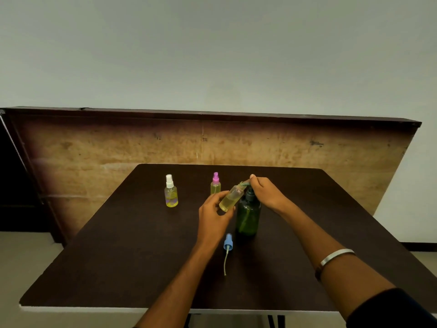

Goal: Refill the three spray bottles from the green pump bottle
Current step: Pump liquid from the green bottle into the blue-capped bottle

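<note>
Dark counter (118,256) carries all items. Green pump bottle (248,218) stands upright at centre; right hand (267,192) curls over its pump head. Left hand (214,213) grips an uncapped spray bottle (230,197), tilted, mouth at the spout. White-capped bottle (171,191) and pink-capped bottle (215,184) stand behind. Blue sprayer cap (228,243) lies near the pump bottle.

We see green pump bottle (248,215) upright mid-table, nozzle at mouth of open spray bottle (231,198), tilted, part full of yellow liquid. Its blue sprayer (228,243) lies flat just in front. White-top bottle (171,192) and pink-top bottle (215,184) upright behind, capped.
</note>
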